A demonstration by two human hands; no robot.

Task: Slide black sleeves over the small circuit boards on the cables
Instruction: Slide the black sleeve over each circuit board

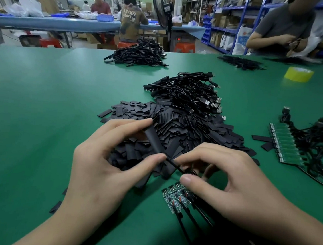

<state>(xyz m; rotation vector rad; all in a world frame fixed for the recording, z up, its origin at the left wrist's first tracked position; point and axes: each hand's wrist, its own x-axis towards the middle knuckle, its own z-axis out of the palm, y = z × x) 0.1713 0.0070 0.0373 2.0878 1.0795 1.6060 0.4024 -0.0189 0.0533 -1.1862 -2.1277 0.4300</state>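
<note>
Your left hand (102,156) pinches one black sleeve (154,141) at centre; your right hand (225,175) pinches the cable (174,165) leaving its lower end, so this board looks covered. Sleeved cables (192,92) pile at 12 o'clock; bare boards (173,198) wait at 6 o'clock, a board row (286,147) at 3 o'clock.

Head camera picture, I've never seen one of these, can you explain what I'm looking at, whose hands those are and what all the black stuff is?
It is one picture from a camera worn on a person's head, looking down at their own hands over a green table. The left hand pinches a black sleeve; the right hand pinches the thin cable leaving it. The heap behind is loose sleeves, then USB cables. Bare circuit boards lie by the right hand.
</note>
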